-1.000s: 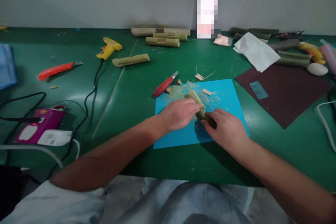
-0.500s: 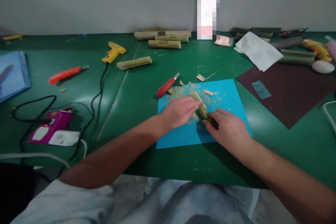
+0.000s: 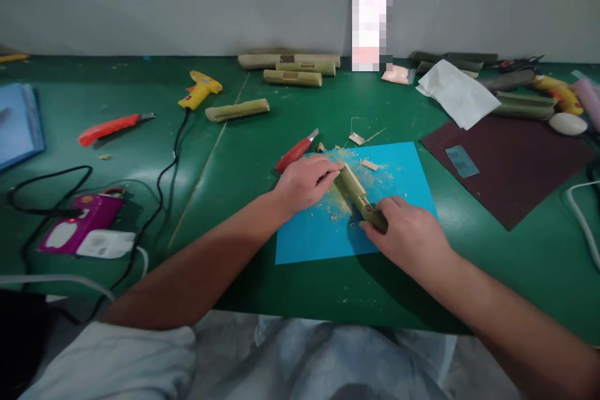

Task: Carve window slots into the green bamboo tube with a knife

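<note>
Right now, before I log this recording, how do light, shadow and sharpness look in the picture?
Head view: dim light, pale glare on the table; head view: dark shadow on the sheet beneath the right hand; head view: the bamboo it holds is fairly clear, while the bright panel is pixelated, its content unreadable.

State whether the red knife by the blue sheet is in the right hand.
No, the right hand grips the bamboo piece, while the red knife lies beyond the left hand.
</note>
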Action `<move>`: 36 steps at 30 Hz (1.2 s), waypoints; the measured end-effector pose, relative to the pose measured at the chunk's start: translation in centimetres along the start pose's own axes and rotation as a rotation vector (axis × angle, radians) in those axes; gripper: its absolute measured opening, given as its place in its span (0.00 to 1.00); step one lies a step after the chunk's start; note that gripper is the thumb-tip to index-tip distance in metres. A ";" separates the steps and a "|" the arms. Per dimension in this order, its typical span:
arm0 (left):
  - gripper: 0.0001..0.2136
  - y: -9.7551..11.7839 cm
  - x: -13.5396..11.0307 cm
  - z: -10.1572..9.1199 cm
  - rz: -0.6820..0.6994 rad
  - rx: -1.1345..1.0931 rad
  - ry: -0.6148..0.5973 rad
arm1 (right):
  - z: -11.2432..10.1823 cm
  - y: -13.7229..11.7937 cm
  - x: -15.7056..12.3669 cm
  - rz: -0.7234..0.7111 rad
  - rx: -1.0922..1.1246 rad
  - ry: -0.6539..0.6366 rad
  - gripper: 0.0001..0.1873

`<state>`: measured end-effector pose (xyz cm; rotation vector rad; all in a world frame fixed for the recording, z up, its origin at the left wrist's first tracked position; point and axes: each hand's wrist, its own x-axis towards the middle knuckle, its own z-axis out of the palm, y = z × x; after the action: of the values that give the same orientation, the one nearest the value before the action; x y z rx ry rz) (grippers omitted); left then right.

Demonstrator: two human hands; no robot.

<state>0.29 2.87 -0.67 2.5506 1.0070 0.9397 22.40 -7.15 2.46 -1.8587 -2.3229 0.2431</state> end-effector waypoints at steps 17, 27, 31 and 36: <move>0.11 2.0 -0.9 0.7 0.003 0.071 -0.072 | 1.0 0.3 0.6 -0.006 0.188 0.023 0.10; 0.13 1.9 -0.9 0.8 -0.011 0.091 -0.052 | 1.3 0.2 0.5 -0.020 0.118 0.056 0.11; 0.14 2.1 -1.4 1.0 0.070 0.071 -0.225 | 1.2 0.3 0.5 -0.045 0.109 0.048 0.10; 0.13 1.9 -1.3 0.6 0.004 0.077 -0.071 | 1.2 0.2 0.4 -0.031 0.089 0.059 0.11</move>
<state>0.98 0.62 -0.89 2.6291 1.0371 0.8209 22.21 -6.71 1.22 -1.7624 -2.2619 0.2792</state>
